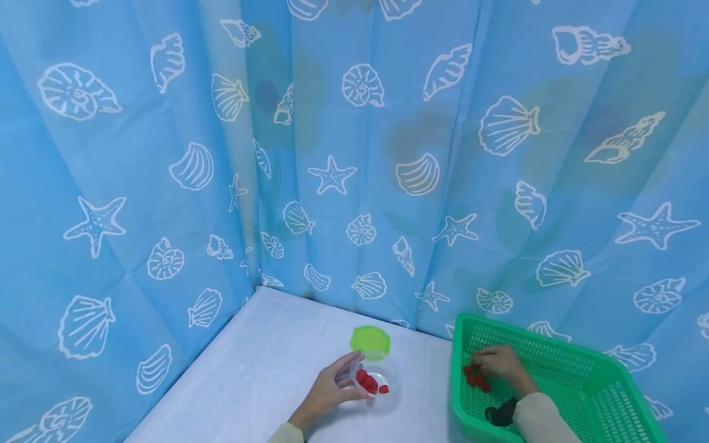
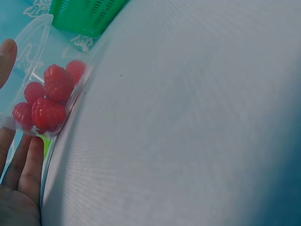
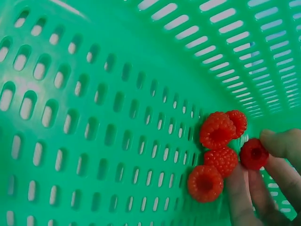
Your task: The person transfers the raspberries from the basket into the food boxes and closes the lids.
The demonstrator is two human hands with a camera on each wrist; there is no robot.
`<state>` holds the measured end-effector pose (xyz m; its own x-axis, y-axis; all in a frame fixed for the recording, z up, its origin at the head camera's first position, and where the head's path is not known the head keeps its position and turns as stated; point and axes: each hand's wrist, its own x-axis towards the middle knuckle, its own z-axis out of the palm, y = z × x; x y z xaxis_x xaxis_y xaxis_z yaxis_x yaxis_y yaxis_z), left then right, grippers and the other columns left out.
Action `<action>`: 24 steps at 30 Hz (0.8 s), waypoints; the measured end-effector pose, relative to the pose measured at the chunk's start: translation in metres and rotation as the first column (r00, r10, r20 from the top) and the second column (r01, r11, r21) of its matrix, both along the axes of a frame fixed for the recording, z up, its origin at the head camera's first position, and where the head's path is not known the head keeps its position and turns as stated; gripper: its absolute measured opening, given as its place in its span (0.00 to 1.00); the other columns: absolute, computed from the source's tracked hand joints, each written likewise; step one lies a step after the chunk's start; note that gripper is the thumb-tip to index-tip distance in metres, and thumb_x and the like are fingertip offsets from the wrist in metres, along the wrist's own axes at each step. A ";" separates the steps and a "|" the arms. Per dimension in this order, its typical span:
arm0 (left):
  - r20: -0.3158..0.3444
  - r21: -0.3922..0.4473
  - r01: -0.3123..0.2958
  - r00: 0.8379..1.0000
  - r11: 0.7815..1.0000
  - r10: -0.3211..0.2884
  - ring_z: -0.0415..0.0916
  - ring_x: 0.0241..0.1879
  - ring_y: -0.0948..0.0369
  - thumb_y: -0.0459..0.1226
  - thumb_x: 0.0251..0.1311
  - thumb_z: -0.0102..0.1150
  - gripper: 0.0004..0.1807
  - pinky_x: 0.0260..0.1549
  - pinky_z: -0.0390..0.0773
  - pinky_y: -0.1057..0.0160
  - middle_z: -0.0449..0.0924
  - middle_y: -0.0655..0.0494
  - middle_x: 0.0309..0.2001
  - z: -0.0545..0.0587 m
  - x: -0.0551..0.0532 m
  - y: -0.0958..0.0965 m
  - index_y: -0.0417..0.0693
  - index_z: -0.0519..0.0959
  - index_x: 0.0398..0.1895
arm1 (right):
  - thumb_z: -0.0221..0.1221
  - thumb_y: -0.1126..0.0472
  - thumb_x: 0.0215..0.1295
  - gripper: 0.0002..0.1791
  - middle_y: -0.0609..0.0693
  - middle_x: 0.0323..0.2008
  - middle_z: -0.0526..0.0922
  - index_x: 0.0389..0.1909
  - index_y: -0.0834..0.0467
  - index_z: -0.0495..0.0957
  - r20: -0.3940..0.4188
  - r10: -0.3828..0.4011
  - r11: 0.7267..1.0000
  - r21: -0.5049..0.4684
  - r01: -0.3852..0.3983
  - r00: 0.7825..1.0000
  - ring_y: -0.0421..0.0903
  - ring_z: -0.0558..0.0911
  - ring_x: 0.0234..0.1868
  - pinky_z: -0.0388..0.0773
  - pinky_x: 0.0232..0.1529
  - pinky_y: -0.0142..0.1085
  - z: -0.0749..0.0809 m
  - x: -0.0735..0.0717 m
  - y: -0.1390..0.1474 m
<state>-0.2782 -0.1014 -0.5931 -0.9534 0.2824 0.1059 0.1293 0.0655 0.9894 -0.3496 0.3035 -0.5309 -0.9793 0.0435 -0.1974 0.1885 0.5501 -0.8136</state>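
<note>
My left hand (image 1: 328,389) grips the side of a clear plastic container (image 1: 392,389) on the table, thumb and fingers on its near wall. Several raspberries (image 2: 52,96) lie inside it, bunched toward the hand. In the green basket (image 1: 461,369), my right hand (image 1: 501,364) pinches one raspberry (image 3: 254,154) between thumb and fingers. Beside those fingers, several more raspberries (image 3: 214,157) rest on the basket floor in a small cluster. A lime-green lid (image 1: 370,339) lies on the table just behind the container.
A black object (image 1: 501,412), its kind unclear, shows at the right wrist inside the basket. The basket stands at the right of the white-covered table (image 1: 238,369). A blue shell-patterned curtain (image 1: 332,141) hangs behind and to the left.
</note>
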 end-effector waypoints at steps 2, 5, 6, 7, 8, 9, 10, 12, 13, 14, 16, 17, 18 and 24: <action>0.000 -0.003 -0.002 1.000 1.000 0.002 0.67 0.65 0.52 0.43 0.50 0.75 0.45 0.57 0.74 0.57 0.69 0.56 0.67 0.000 0.000 0.000 0.52 0.65 0.72 | 0.63 0.65 0.61 0.15 0.58 0.35 0.86 0.44 0.73 0.82 0.009 -0.005 1.000 -0.030 0.005 1.000 0.51 0.85 0.36 0.85 0.38 0.43 0.000 0.000 0.001; 0.001 -0.008 -0.005 1.000 1.000 0.005 0.68 0.65 0.52 0.44 0.49 0.75 0.45 0.57 0.74 0.57 0.70 0.56 0.67 -0.002 -0.001 0.000 0.52 0.65 0.72 | 0.63 0.64 0.62 0.17 0.58 0.37 0.85 0.47 0.72 0.80 0.039 -0.010 0.997 -0.080 0.013 0.999 0.53 0.85 0.39 0.84 0.40 0.44 0.000 0.001 0.001; 0.004 -0.007 -0.006 1.000 1.000 0.006 0.68 0.65 0.52 0.44 0.49 0.75 0.45 0.57 0.75 0.58 0.70 0.57 0.67 -0.003 -0.001 0.000 0.52 0.65 0.72 | 0.64 0.64 0.61 0.18 0.58 0.38 0.85 0.48 0.72 0.80 0.047 -0.005 0.996 -0.091 0.009 0.999 0.53 0.85 0.40 0.84 0.41 0.45 -0.001 0.000 0.001; 0.002 -0.007 -0.006 1.000 1.000 0.006 0.68 0.65 0.52 0.44 0.49 0.75 0.45 0.57 0.75 0.58 0.70 0.56 0.67 -0.004 -0.002 -0.001 0.52 0.65 0.72 | 0.65 0.63 0.61 0.19 0.59 0.39 0.85 0.49 0.72 0.79 0.057 -0.002 0.994 -0.109 0.009 0.998 0.53 0.84 0.41 0.84 0.42 0.46 0.000 0.000 0.001; 0.000 -0.006 -0.006 1.000 1.000 0.006 0.68 0.65 0.52 0.44 0.49 0.75 0.45 0.56 0.75 0.58 0.70 0.57 0.67 -0.005 -0.002 -0.001 0.52 0.65 0.72 | 0.65 0.64 0.60 0.20 0.59 0.40 0.85 0.50 0.72 0.79 0.065 -0.001 0.992 -0.122 0.009 0.998 0.54 0.84 0.42 0.83 0.42 0.46 0.000 0.001 0.001; 0.000 -0.003 -0.005 1.000 1.000 0.005 0.68 0.65 0.52 0.44 0.49 0.75 0.45 0.56 0.75 0.58 0.70 0.57 0.67 -0.005 -0.002 -0.001 0.52 0.65 0.72 | 0.65 0.64 0.60 0.20 0.58 0.40 0.85 0.51 0.71 0.79 0.071 -0.002 0.992 -0.126 0.011 0.997 0.53 0.84 0.43 0.83 0.43 0.46 0.000 0.000 0.001; -0.004 0.002 -0.002 1.000 1.000 0.002 0.68 0.65 0.52 0.44 0.49 0.75 0.45 0.56 0.75 0.58 0.70 0.57 0.67 -0.006 -0.003 -0.001 0.52 0.65 0.72 | 0.66 0.64 0.60 0.21 0.58 0.41 0.85 0.51 0.71 0.79 0.074 0.003 0.992 -0.125 0.006 0.997 0.53 0.84 0.43 0.83 0.43 0.47 0.000 0.000 0.001; -0.004 0.002 -0.002 1.000 1.000 0.002 0.68 0.65 0.52 0.44 0.49 0.75 0.45 0.56 0.75 0.59 0.70 0.57 0.67 -0.006 -0.003 -0.002 0.52 0.65 0.72 | 0.66 0.64 0.59 0.21 0.58 0.41 0.85 0.51 0.71 0.79 0.073 0.012 0.992 -0.125 -0.003 0.997 0.52 0.84 0.43 0.83 0.42 0.47 -0.001 0.000 0.001; -0.004 0.000 -0.004 1.000 1.000 0.004 0.68 0.65 0.53 0.44 0.49 0.75 0.45 0.57 0.75 0.59 0.70 0.57 0.67 -0.005 -0.002 -0.002 0.52 0.65 0.72 | 0.65 0.65 0.59 0.21 0.58 0.41 0.85 0.51 0.71 0.79 0.072 0.016 0.992 -0.127 -0.006 0.997 0.52 0.84 0.43 0.83 0.43 0.47 -0.001 -0.001 0.001; -0.004 0.000 -0.004 1.000 1.000 0.004 0.68 0.65 0.53 0.44 0.49 0.76 0.46 0.57 0.75 0.59 0.69 0.57 0.67 -0.005 -0.002 -0.002 0.52 0.65 0.72 | 0.65 0.65 0.59 0.20 0.58 0.40 0.85 0.51 0.71 0.79 0.068 0.021 0.993 -0.120 -0.013 0.997 0.52 0.84 0.43 0.83 0.42 0.47 -0.002 -0.001 0.000; -0.005 0.000 -0.005 1.000 1.000 0.005 0.68 0.65 0.53 0.44 0.48 0.76 0.46 0.57 0.74 0.58 0.69 0.57 0.67 -0.004 -0.002 -0.002 0.52 0.65 0.72 | 0.66 0.65 0.59 0.21 0.58 0.40 0.85 0.51 0.71 0.79 0.066 0.035 0.993 -0.111 -0.028 0.997 0.52 0.84 0.42 0.83 0.42 0.46 -0.003 -0.002 0.000; -0.003 -0.004 -0.006 1.000 1.000 0.006 0.68 0.65 0.53 0.44 0.48 0.76 0.46 0.57 0.74 0.58 0.69 0.57 0.67 -0.004 -0.002 -0.001 0.52 0.65 0.72 | 0.66 0.65 0.59 0.21 0.59 0.40 0.85 0.51 0.72 0.79 0.061 0.041 0.993 -0.109 -0.034 0.997 0.52 0.84 0.42 0.83 0.42 0.46 -0.003 -0.002 -0.001; -0.002 -0.005 -0.008 1.000 1.000 0.008 0.68 0.65 0.53 0.44 0.48 0.76 0.46 0.57 0.74 0.58 0.69 0.57 0.67 -0.003 -0.002 -0.001 0.52 0.65 0.72 | 0.66 0.64 0.59 0.21 0.59 0.40 0.85 0.51 0.72 0.78 0.055 0.052 0.994 -0.103 -0.046 0.997 0.53 0.84 0.41 0.83 0.42 0.47 -0.003 -0.002 -0.002; -0.001 -0.004 -0.006 1.000 1.000 0.006 0.68 0.65 0.51 0.44 0.50 0.75 0.45 0.57 0.74 0.56 0.69 0.54 0.67 0.000 -0.001 0.000 0.51 0.65 0.72 | 0.67 0.65 0.59 0.22 0.61 0.39 0.85 0.50 0.74 0.77 0.015 0.047 0.996 -0.071 -0.046 0.999 0.54 0.85 0.39 0.83 0.41 0.47 -0.007 -0.004 -0.006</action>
<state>-0.2791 -0.1013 -0.5932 -0.9549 0.2773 0.1059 0.1300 0.0701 0.9890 -0.3539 0.2973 -0.5379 -0.9766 -0.0165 -0.2143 0.1776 0.4998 -0.8477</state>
